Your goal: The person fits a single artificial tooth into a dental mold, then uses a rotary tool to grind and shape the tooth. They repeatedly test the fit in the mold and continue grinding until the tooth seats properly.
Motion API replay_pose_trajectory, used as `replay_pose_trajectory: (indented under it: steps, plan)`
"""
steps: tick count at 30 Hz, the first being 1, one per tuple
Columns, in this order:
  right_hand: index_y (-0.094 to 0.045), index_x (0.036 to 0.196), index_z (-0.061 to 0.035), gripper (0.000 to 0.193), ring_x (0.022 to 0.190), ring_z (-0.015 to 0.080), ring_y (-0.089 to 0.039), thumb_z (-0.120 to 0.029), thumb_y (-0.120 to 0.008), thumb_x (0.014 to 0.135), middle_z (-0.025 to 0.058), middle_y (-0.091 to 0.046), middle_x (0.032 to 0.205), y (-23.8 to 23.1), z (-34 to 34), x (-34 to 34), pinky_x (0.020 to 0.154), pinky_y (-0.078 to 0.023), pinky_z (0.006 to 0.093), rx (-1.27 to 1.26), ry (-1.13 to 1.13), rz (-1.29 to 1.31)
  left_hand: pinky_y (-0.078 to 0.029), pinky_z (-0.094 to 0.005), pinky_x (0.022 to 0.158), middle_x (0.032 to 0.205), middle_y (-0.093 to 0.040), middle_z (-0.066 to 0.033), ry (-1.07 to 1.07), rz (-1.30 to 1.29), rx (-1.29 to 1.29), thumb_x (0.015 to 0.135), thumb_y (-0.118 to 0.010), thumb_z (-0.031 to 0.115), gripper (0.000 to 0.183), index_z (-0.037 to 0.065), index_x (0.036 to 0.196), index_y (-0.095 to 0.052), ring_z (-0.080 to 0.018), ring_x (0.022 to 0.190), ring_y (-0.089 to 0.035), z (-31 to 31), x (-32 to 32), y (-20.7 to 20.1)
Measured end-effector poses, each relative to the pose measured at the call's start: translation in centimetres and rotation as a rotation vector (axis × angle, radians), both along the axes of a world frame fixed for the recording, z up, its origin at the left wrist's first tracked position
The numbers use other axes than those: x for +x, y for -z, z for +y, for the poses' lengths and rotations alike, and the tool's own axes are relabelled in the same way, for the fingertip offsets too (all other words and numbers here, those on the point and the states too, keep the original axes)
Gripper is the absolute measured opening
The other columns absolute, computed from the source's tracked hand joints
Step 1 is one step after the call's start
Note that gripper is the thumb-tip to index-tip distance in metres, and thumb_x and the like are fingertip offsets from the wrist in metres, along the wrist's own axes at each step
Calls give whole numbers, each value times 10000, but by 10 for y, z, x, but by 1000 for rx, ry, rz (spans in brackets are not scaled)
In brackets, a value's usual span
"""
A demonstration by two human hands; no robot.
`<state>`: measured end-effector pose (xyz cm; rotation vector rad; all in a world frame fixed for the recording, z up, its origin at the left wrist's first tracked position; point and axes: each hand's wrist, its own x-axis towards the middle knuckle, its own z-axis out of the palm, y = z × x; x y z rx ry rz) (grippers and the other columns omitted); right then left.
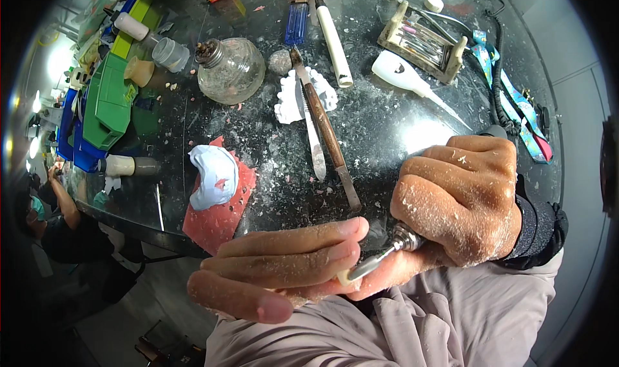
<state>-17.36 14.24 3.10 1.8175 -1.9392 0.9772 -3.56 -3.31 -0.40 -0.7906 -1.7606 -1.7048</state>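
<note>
My right hand [454, 202], dusted with pale shavings, is closed around a rotary handpiece [407, 238]. Its slim metal bur [371, 266] points left, its tip against a small cream-coloured piece [346, 276]. That piece sits at the fingers of my left hand [277, 264], which are bent over it and hide most of it. Beyond the hands lies a wood-handled wax knife [319, 115], across a metal blade-like tool [314, 141] and a white plaster dental cast [290, 103]. Left of these, a pale blue-white dental mould [213, 177] rests on a red wax sheet [235, 219].
Shavings litter the dark table. Farther back are a round glass burner [231, 70], a blue lighter [296, 22], a white-handled tool [334, 45], a white dropper bottle [403, 74] and a bur rack [422, 45]. A black coiled cord [498, 77] runs at right; green bins [109, 103] stand left. Another person [61, 219] sits far left.
</note>
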Motion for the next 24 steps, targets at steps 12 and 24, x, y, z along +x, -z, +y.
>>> replay_pose_trajectory:
  steps: [12,24]
  plan:
    - [-474,621,-77,657,380,137,-415,-677,-733,553,-7,-390,517,2,-1,0,352,-235,251,-24,-29,17,-573,-421,805,1005,-561,-419,-28,80,45,721,-684,-157,500,-38,1032,-310,-456,1014,-600,5,-4,5]
    - [-469,631,-88,684,373,123,-420,-715,-714,509,-18,-380,512,1,-1,2,349,-243,256,-1,-6,4,-601,-428,735,935,-621,-345,-197,151,107,688,-726,-138,547,8,1029,-325,-431,914,-650,18,-8,10]
